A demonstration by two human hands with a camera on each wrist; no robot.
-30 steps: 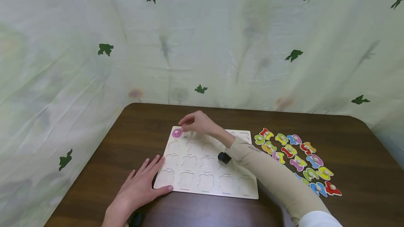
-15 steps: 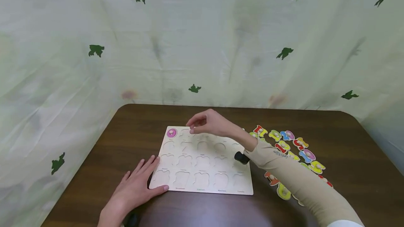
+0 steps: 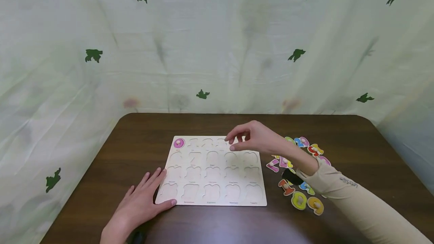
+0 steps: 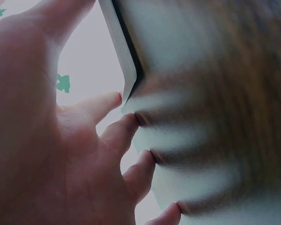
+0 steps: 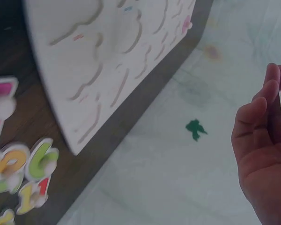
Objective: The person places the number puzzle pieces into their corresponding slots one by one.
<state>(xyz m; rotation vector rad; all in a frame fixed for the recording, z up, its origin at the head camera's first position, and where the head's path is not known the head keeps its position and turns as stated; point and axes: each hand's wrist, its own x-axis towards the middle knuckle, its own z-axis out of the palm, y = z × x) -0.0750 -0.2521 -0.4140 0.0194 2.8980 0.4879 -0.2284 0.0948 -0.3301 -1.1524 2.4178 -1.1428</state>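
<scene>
A white puzzle board (image 3: 222, 199) with rows of recessed number outlines lies on the table. In its far left recess sits a round pink zero piece (image 3: 179, 143) with a small knob. My left hand (image 3: 137, 200) rests at the board's near left corner, fingers spread and straight, thumb on the front edge; the left wrist view shows its fingertips on the tabletop beside the board. Over the board's far right part hovers my right hand (image 3: 255, 138), fingers loosely bent, nothing between thumb and fingertips. The pink piece (image 5: 185, 24) also shows at the board's far end in the right wrist view.
Several colourful knobbed number pieces are scattered right of the board, among them a green one (image 3: 299, 200), an orange one (image 3: 315, 205) and a pink seven (image 3: 272, 165). My right forearm hides some. A pale leaf-print curtain (image 3: 217, 48) hangs behind the brown table (image 3: 203, 225).
My right hand has moved from beside the pink zero piece rightward over the board, toward the loose pieces. The whole scene shifts left in the head view. My left hand stays at the board's corner.
</scene>
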